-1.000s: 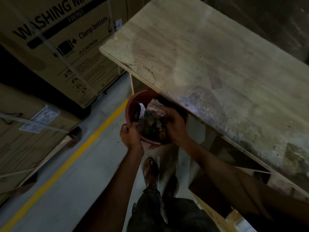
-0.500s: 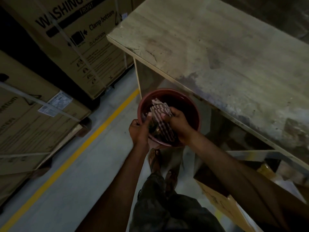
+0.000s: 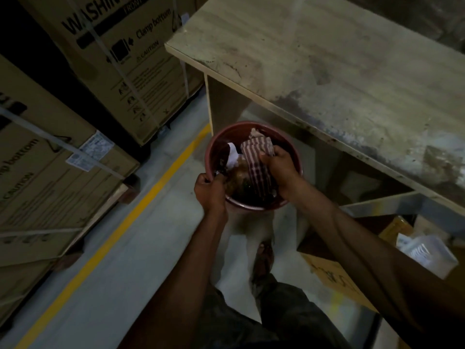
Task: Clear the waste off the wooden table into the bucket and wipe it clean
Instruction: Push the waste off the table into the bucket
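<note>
A dark red bucket (image 3: 254,128) hangs just off the front edge of the wooden table (image 3: 339,61), below the tabletop level. My left hand (image 3: 210,191) grips its near rim. My right hand (image 3: 279,167) is inside the bucket, closed on a red-and-white striped cloth (image 3: 256,157). Waste (image 3: 237,177) lies in the bucket, with a white scrap (image 3: 232,154) among it. The tabletop is pale and stained, with dark grime along the front edge (image 3: 302,102).
Large washing-machine cartons (image 3: 120,59) stand to the left on pallets. A yellow floor line (image 3: 120,222) runs between them and me. Under the table at right sit a cardboard box (image 3: 334,275) and white packets (image 3: 425,250). My sandalled foot (image 3: 264,258) is below the bucket.
The bucket has come out from under the table's edge and toward me. My right hand has drawn the striped cloth up out of the waste. The view has shifted left.
</note>
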The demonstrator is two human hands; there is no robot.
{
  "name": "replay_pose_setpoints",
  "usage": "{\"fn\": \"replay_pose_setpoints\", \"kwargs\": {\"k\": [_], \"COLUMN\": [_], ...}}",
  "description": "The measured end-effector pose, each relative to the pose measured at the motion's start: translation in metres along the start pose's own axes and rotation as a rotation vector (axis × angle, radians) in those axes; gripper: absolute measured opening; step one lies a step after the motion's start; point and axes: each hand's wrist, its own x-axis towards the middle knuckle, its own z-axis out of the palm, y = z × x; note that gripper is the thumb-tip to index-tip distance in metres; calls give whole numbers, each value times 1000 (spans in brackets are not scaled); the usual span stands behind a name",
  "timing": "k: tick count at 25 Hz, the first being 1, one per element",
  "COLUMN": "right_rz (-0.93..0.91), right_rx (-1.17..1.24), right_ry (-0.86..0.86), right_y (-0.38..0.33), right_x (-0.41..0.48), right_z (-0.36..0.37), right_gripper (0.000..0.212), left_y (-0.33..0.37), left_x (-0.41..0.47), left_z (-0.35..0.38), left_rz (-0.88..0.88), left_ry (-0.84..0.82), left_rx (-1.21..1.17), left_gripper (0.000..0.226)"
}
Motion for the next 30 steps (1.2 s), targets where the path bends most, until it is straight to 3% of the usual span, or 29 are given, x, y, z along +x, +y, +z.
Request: {"fn": "replay_pose_setpoints", "kwargs": {"k": [5,10,17,20,23,26,28,30], "right_rz": [0,77,-142,-299,-381,-300,-330,-528], "right_rx": [-22,107,-105,-46,-38,-338,-687,-982], "right_ry": [48,85,119,289,624,837,767,697], "right_y": [52,70,12,-19,-46,-57,-53,-42], "right_x": [-12,-16,17,47,94,149,179,208], "right_z": [61,109,67,30,-36,-124,-152,-156], "right_gripper": [20,28,27,17,6,41,54,59], "left_y": [-17,-44,-8,15,29,31,29,28], "left_x": [38,73,88,87,85,90,93,95], "left_z": [-58,-104,-50,-8,32,74,98,115], "left_rz": [9,-13,12,59,71,25,-7,-38], "left_ry": [-25,-28,-122,-168,-172,-156,-150,-128], "left_rx": [71,136,46,36,39,61,95,113], "left_gripper": [41,40,37,37,34,38,39,37]}}
